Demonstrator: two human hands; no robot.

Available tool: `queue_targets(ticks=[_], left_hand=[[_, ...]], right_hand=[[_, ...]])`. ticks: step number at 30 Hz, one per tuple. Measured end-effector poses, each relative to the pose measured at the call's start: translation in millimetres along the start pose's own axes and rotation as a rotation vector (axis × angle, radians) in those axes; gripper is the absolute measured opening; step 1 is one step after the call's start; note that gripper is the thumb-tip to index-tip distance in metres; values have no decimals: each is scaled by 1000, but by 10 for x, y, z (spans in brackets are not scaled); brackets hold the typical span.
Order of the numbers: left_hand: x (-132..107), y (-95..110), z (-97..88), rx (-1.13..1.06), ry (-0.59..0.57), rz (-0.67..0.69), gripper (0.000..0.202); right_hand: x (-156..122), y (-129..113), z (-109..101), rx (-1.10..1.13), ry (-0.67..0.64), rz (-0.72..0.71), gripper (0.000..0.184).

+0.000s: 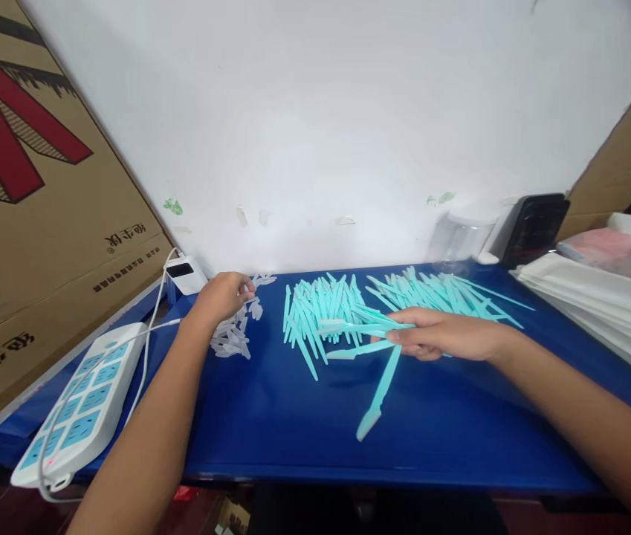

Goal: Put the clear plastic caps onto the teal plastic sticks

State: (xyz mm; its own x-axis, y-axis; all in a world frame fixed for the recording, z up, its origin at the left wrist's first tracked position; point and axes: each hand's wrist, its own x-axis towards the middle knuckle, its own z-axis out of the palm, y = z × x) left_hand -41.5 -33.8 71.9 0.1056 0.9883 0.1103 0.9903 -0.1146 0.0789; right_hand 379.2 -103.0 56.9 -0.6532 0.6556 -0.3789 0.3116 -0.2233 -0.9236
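Note:
Two heaps of thin turquoise plastic sticks lie on the blue table: a nearer heap in the middle and a farther heap to its right. My right hand is closed on several turquoise sticks; they fan out to the left, and one points down toward the table's front. My left hand is curled over a small pile of clear plastic caps at the back left; what its fingers pinch is hidden.
A white power strip with a cable lies at the table's left edge, a white adapter behind it. Large cardboard leans at the left. A clear jar, a dark device and stacked white sheets stand at the right.

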Motion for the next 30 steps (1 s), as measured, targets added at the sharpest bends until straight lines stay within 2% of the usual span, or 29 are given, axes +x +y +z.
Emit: queue_targets(ticks=[4,9,12,18,20,22,26,30], left_hand=[[21,-9,49,-114,-127,83,29],[10,39,104,-39,-237,-1,27],[3,116,146,7,-245,1,28],[-29,259,217,-123,-165,178,30],[-51,324,196,-219,-121,210,31],[-85,432,155,-410,-109,245,33],[-190,745,116,-910,-226,332,38],[-308,1003,173,-1081,-213,371,38]], right_hand=[[-4,-14,10,-2,-12,-7,63],[-17,-8,16,2,6,-16,69],[-24,-8,22,-21,33,23,71],[-23,-25,29,-70,-25,13,59],[-24,-24,24,-83,-51,-11,52],[-26,-20,19,-90,-61,-17,50],[-16,-1,17,-100,-89,-16,49],[13,31,9,-110,-118,-22,49]])
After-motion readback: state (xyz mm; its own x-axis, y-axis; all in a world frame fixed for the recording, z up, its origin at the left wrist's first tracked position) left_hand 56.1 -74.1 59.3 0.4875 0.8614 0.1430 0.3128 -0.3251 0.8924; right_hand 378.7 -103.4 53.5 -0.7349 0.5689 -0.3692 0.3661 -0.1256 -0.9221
